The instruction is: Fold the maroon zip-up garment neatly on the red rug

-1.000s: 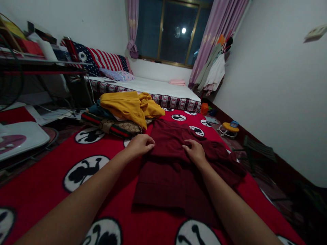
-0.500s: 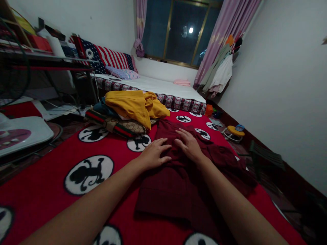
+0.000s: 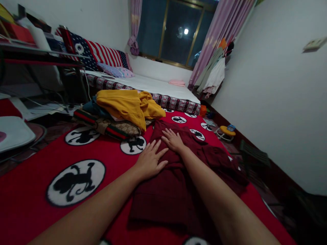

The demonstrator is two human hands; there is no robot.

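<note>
- Open room: bare red blanket (image 3: 25, 190), your side of the yellow garment (image 3: 120, 102).
- Maroon garment (image 3: 157, 204), same side: long axis and hem toward you.
- Your left hand (image 3: 150, 160), right hand (image 3: 173, 140): on it, fingers apart.

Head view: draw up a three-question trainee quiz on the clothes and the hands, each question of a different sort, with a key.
1. Multiple choice: what lies on top of the clothes pile?
A) a striped cushion
B) a yellow garment
C) a white shirt

2. True or false: the left hand is clenched in a fist.

3. Fill in the blank: the hand nearer the window is the ____ hand.

Key:
1. B.
2. False; it is spread open, palm down, over the maroon garment.
3. Right; the right hand reaches farther forward over the same garment.
</note>
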